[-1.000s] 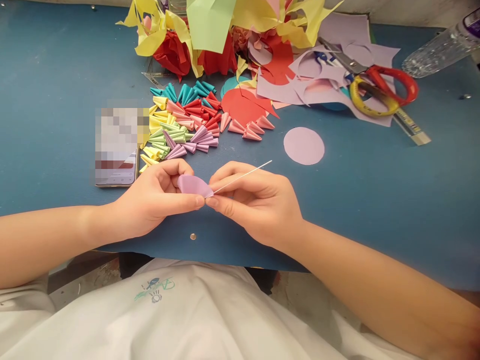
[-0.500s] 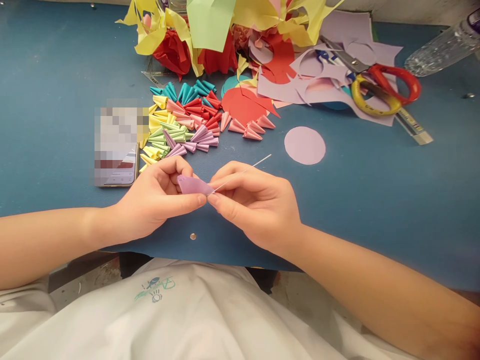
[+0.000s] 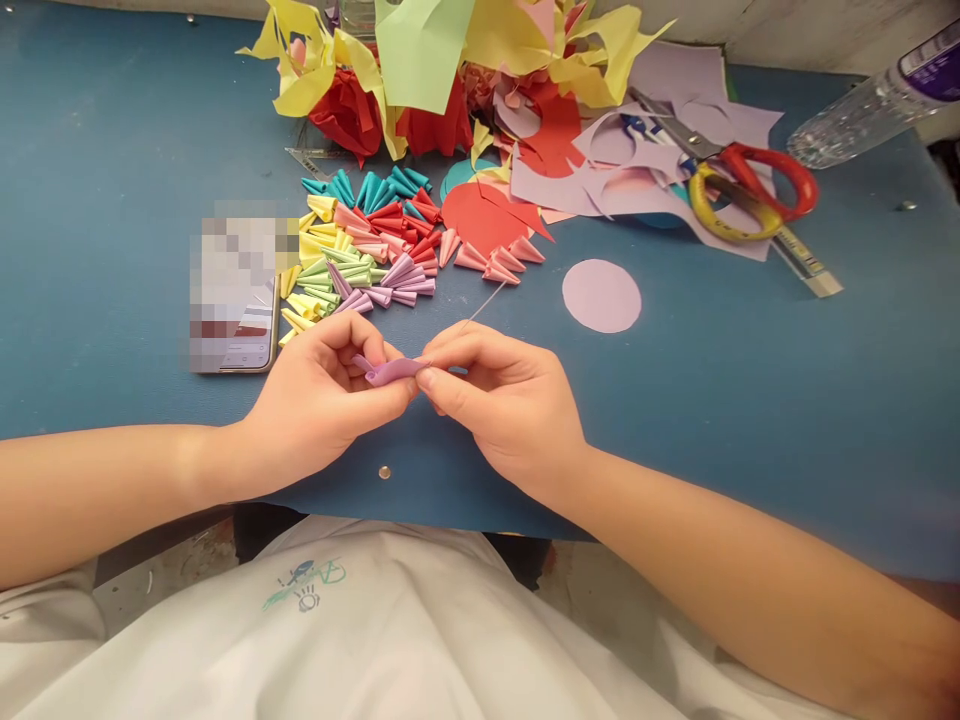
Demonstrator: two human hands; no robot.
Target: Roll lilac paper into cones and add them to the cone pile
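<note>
Head view, centre of the frame: the left hand (image 3: pixel 322 400) and the right hand (image 3: pixel 502 400) meet over the blue table (image 3: pixel 787 400), both sets of fingers pinched on a lilac paper piece partly rolled into a cone (image 3: pixel 390 371). The left fingers grasp its wider end; the right fingers close on its narrow end, where a thin white stick (image 3: pixel 486 300) runs up and away from the hand toward the upper middle of the frame. Judged from its shape, the roll is under way but not finished: the paper is curled, yet its edge stands loose and no tight point shows. Finished work lies just above the hands in the upper-middle left: a heap of small rolled paper cones in teal, red, pink, yellow, green and lilac (image 3: pixel 375 250). One flat lilac paper circle (image 3: pixel 601 295) lies right of centre, unrolled, so at least one more piece appears left to do. Along the top edge sit crumpled yellow, red and green paper offcuts (image 3: pixel 420 70); at the upper right, scissors with red and yellow handles (image 3: pixel 742 185) rest on lilac sheets with circles cut out (image 3: pixel 675 150). A phone (image 3: pixel 232 300) lies left of the cones.
</note>
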